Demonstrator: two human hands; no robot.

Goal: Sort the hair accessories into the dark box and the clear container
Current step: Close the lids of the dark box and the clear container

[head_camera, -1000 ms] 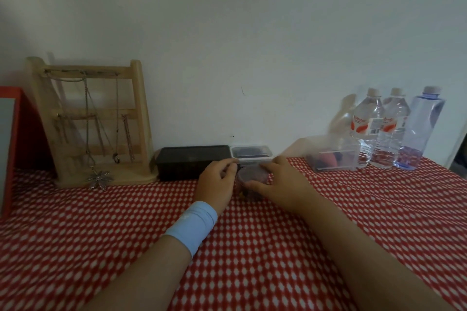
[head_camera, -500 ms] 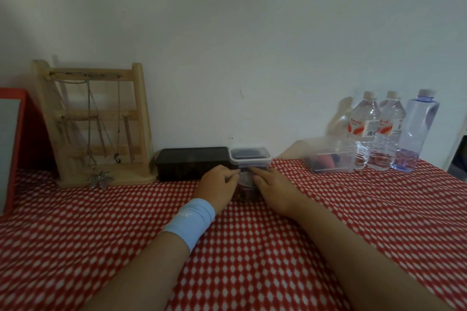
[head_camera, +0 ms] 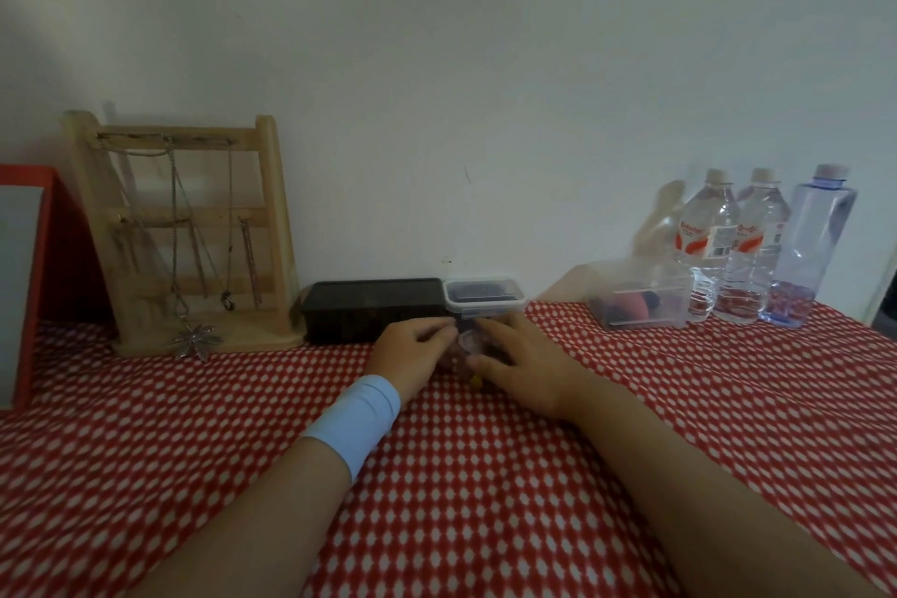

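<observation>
Clear plastic shows between your palms: a small tub (head_camera: 467, 344) is down at the red-checked worktop (head_camera: 485, 476), just on the near side of the lidded clear container (head_camera: 485, 297), with your left hand (head_camera: 412, 354) and right hand (head_camera: 522, 362) each with its grip curled round one side. The dark box (head_camera: 373, 308) beside that container looks lidded too. The tub's contents are too blurred to name, so I'd judge the sorting barely begun; more pink and black pieces wait in a bin (head_camera: 640, 304) far right.

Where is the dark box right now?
In the head view, the dark box sits left of centre by the wall, between the wooden jewellery stand on its left and the clear lidded container at its right end, just behind the left hand.
</observation>
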